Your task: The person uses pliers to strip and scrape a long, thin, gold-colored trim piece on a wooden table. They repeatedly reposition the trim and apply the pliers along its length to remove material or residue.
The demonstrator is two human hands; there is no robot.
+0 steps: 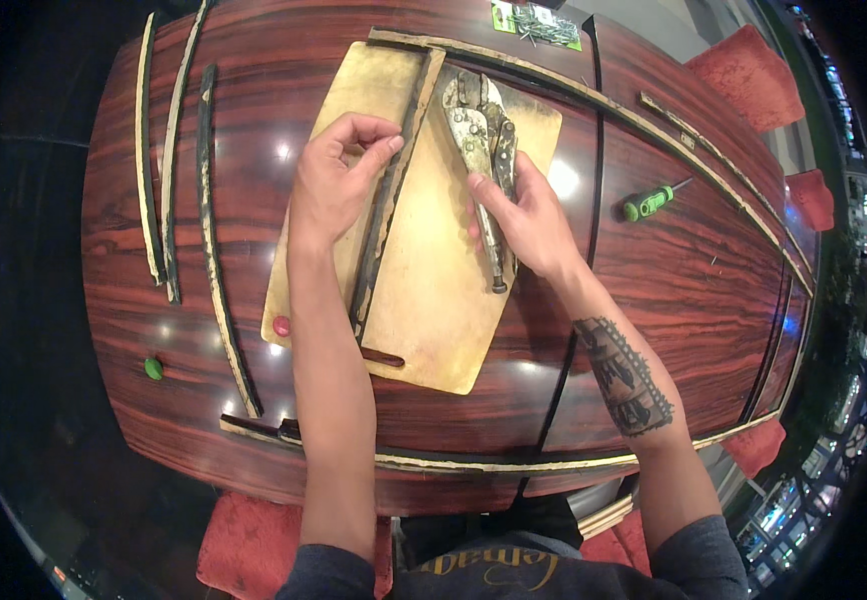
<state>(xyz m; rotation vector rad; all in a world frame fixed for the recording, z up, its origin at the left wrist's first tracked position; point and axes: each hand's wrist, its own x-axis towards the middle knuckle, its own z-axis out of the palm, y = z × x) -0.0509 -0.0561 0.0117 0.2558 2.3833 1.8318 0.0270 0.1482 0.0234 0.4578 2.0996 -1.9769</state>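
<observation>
Over a worn yellow cutting board (432, 330), my left hand (334, 180) has its thumb and forefinger pinched together. Whatever lies between those fingertips is too small to make out. Just beside them, a dark wooden strip (386, 235) with a chipped pale edge runs lengthwise across the board. My right hand (534, 225) is wrapped round a pair of worn locking pliers (474, 135). The pliers' jaws point away from me, above the far right part of the board, and the adjusting screw end hangs toward me.
Several similar strips (216, 240) lie at the left, with another long strip (594, 95) on the far right and one (514, 465) along the near edge. A green-handled screwdriver (649, 202), a pack of nails (546, 25) and a small green object (154, 369) rest on the table (254, 200).
</observation>
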